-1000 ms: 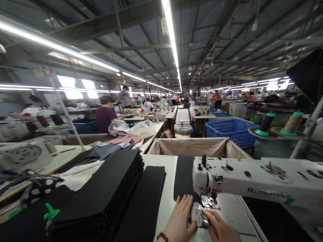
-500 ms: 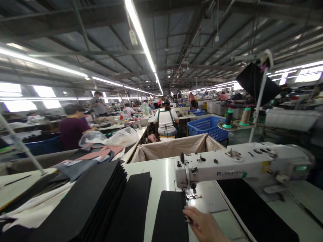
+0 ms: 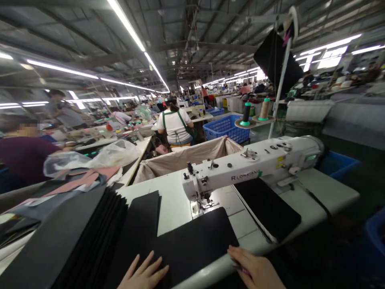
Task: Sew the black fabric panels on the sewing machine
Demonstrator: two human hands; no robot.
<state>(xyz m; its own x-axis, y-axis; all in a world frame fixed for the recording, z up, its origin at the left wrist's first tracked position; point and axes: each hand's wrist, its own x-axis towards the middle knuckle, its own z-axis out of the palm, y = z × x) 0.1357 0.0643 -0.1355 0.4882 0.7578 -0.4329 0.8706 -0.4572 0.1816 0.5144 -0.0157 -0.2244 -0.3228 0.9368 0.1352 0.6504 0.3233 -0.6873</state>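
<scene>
A black panel (image 3: pixel 198 241) lies crosswise on the pale machine table (image 3: pixel 171 216), its far edge near the presser foot of the white sewing machine (image 3: pixel 216 174). My left hand (image 3: pixel 146 273), fingers spread, rests flat at the panel's left end. By the panel's right corner, at the table's front edge, my right hand (image 3: pixel 254 265) is curled around a small metal tool with a pinkish part, mostly hidden by the fingers. Left of the panel are a flat black stack (image 3: pixel 141 212) and a taller black stack (image 3: pixel 66 237).
More black panels (image 3: pixel 267 204) lie right of the needle, under the machine arm. Behind the table stands a beige cloth-lined bin (image 3: pixel 183 158), with a blue basket (image 3: pixel 225 127) beyond. Thread spools (image 3: pixel 246 114) stand behind the machine. A person in a green apron (image 3: pixel 176 126) sits ahead.
The black panel has turned from lengthwise to crosswise and moved off the needle's left side. My left hand has come into view. My right hand is nearer the front edge. The view has shifted right.
</scene>
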